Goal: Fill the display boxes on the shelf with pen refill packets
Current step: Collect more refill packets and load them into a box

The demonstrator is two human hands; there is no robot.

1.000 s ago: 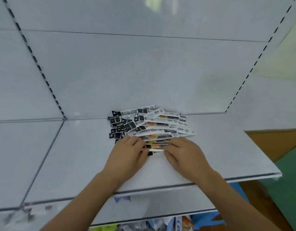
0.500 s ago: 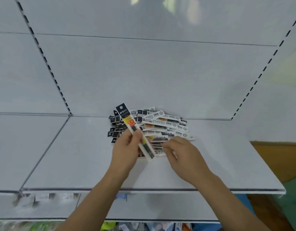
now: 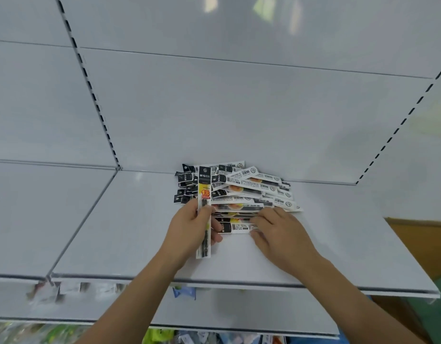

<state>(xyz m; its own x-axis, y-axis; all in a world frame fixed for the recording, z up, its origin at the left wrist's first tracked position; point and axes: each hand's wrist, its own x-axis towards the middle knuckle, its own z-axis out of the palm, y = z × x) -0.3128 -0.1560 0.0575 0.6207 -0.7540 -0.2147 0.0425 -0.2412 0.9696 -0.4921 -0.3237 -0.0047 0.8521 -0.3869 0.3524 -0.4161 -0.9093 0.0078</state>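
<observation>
The white shelf [image 3: 313, 256] carries everything here, and no display box shows anywhere on it, so where the packets are meant to go cannot be told from this view. Furthest left of the action, the left hand [image 3: 189, 234] holds a single packet [image 3: 204, 212] upright, thumb across its front and fingers curled behind, gripping it about midway so its black header stands clear above the hand and its tail hangs below the palm; held this way the printed face points toward the person, probably to check it or to start a neat stack in the hand. Just behind and to the right of it lies the pile of packets [image 3: 249, 192], fanned loosely on the shelf close to the back wall, black headers mostly toward the left, which makes each one easy to peel off. At the right, the right hand [image 3: 281, 234] lies on the near edge of the pile, fingers bent over the end of the nearest packet [image 3: 235, 227]; it looks to be pinching or sliding it free, though a firm grip cannot be confirmed.
</observation>
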